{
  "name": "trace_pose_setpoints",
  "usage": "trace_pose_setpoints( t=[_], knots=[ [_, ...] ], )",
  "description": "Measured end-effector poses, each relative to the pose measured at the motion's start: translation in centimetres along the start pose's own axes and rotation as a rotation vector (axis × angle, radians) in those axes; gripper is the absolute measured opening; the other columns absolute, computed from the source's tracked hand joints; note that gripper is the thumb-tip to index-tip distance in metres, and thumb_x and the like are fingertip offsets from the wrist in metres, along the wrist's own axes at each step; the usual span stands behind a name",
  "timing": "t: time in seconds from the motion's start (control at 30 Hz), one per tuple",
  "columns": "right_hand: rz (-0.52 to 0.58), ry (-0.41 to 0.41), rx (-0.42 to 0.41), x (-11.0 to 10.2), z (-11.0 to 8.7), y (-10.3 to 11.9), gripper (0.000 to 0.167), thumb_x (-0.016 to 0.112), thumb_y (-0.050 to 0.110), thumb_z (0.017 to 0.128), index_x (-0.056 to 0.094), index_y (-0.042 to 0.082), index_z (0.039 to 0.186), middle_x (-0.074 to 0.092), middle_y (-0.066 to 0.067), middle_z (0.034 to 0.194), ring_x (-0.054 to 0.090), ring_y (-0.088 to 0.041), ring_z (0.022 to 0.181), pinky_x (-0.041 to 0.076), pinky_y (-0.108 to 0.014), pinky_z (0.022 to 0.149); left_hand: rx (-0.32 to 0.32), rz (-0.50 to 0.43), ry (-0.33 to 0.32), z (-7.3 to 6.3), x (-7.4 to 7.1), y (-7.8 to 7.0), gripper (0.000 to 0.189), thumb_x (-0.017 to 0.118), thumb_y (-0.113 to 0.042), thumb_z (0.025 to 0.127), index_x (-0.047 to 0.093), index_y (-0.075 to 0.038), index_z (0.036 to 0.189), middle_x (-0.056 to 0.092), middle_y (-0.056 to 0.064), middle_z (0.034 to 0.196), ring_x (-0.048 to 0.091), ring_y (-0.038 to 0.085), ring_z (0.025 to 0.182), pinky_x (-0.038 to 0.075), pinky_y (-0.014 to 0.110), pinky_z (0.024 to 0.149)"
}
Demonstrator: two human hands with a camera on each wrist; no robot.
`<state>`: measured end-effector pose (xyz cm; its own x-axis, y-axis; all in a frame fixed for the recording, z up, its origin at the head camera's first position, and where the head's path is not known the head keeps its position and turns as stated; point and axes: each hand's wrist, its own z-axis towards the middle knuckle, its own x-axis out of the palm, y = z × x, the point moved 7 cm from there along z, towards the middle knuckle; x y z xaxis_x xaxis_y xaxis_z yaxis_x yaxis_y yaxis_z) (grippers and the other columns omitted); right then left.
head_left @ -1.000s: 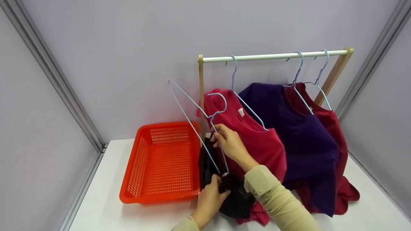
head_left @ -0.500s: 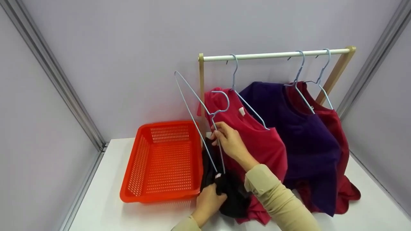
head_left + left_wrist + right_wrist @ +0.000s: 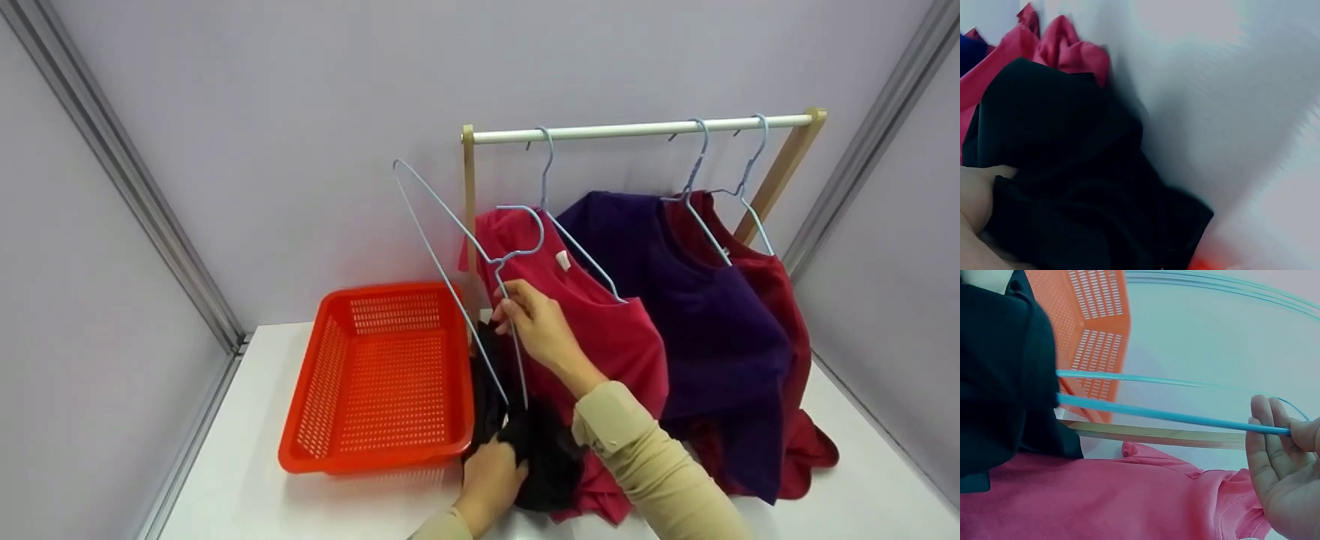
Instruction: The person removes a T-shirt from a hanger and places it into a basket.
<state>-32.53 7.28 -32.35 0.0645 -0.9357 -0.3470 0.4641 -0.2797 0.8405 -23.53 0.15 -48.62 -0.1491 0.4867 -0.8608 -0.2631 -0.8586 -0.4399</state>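
My right hand (image 3: 541,324) pinches one arm of a light blue wire clothes hanger (image 3: 448,279), tilted so that its hook points up and one end points down. In the right wrist view the thumb and fingertips hold the hanger's wire (image 3: 1168,415). The hanger's lower end runs into the neck opening of a black garment (image 3: 553,466). My left hand (image 3: 491,476) grips the bunched black cloth just below that end. Folds of the cloth (image 3: 1072,124) hide most of its fingers in the left wrist view.
An orange-red plastic basket (image 3: 300,390) stands to the left. Behind my hands is a clothes rack (image 3: 600,133) with a pink top (image 3: 600,330), a purple top (image 3: 720,337) and a dark red top (image 3: 799,330) on hangers. Walls enclose the white table (image 3: 225,450).
The black garment's neck has been drawn up over the hanger's lower end, covering its tip. My left hand has shifted slightly down and right; the hanger's hook has risen and moved a little right.
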Motion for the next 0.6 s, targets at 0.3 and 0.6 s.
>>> trace_pose_setpoints(
  t=[0.3, 0.6],
  knots=[
    [-0.049, -0.034, 0.017, -0.8, 0.2, 1.0, 0.016, 0.049, 0.001, 0.096, 0.061, -0.002, 0.106, 0.065, -0.019, 0.079, 0.062, -0.021, 0.064, 0.056, -0.027, 0.068, 0.136, 0.376, -0.014, -1.0, 1.6, -0.1, 0.027, 0.08, -0.03, 0.068, 0.072, -0.007, 0.081, 0.066, 0.009, 0.095, 0.061, 0.022, 0.075, 0.051, 0.032, 0.064],
    [-0.175, -0.17, -0.014, -4.4, 0.2, 1.2, 0.019, 0.051, 0.003, 0.095, 0.067, -0.003, 0.102, 0.062, -0.017, 0.071, 0.049, -0.005, 0.06, 0.039, -0.017, 0.058, -0.056, 0.114, -0.061, -0.3, 2.4, 0.9, 0.077, 0.086, -0.028, 0.064, 0.051, 0.004, 0.124, 0.045, 0.027, 0.134, 0.059, 0.036, 0.103, 0.051, 0.048, 0.078]
  ],
)
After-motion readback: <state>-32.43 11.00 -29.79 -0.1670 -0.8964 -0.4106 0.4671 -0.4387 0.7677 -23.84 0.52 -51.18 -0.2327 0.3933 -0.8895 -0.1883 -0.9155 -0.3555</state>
